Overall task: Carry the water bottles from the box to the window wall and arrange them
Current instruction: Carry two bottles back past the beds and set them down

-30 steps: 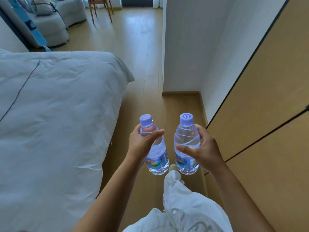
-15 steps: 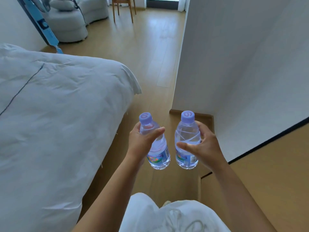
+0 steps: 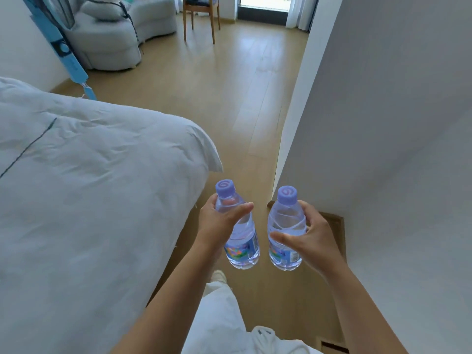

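Observation:
Two clear water bottles with purple caps and colourful labels are carried upright in front of me above the wooden floor. My left hand [image 3: 219, 221] grips the left bottle [image 3: 241, 241] round its upper body, thumb across the front. My right hand [image 3: 314, 238] holds the right bottle [image 3: 286, 226] from the right side, fingers curled behind it and thumb in front. The two bottles hang a small gap apart. The window [image 3: 265, 3] with its dark frame and a white curtain shows far ahead at the top. No box is in view.
A bed with a white duvet [image 3: 89, 187] fills the left. A white wall corner [image 3: 370, 123] stands on the right, leaving a wooden-floor passage [image 3: 242, 103] between them. Ahead are a grey sofa [image 3: 112, 34], a wooden chair [image 3: 201, 19] and a blue leaning object [image 3: 66, 54].
I have walked forward along the passage: the wooden panel on the right has dropped out of view, and the sofa, chair and window have come closer. Both hands keep the same hold.

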A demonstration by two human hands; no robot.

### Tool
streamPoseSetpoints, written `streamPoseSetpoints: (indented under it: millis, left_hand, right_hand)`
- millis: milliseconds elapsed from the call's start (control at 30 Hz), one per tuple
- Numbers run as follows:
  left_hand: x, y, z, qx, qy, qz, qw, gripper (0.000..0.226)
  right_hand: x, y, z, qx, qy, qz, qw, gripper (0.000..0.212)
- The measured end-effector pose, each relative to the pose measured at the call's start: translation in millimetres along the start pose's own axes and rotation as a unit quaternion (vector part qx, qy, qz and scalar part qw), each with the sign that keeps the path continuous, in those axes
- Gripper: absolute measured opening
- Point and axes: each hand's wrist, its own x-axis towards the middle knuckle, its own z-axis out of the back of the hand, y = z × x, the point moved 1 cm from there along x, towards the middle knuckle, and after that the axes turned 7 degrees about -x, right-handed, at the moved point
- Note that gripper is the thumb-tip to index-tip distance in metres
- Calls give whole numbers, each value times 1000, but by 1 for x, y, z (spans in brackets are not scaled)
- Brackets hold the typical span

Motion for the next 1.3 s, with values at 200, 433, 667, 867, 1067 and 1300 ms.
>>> streamPoseSetpoints:
  millis: [200,433,667,867,1067,1300]
  left_hand:
    - [111,-63,-1,33,14,-12,999,25]
    - [203,-91,-1,42,7,-9,999,22]
    - [312,-113,-26,63,-6,0,998,22]
    - [426,-149,-69,61,-19,7,998,25]
    - [530,-181,-119,72,-12,-2,997,28]
    - [640,-201,-153,49,-10,16,999,31]
  right_hand:
    - [115,31,-19,31,-36,-6,999,54]
    - [212,39,-37,41,-36,-20,998,55]
    - [328,33,-41,38,-36,-22,998,52]
    - [464,34,-21,28,-20,-14,999,57]
    - [594,42,8,11,-6,8,1000,57]
    - [701,37,24,-1,10,6,1000,50]
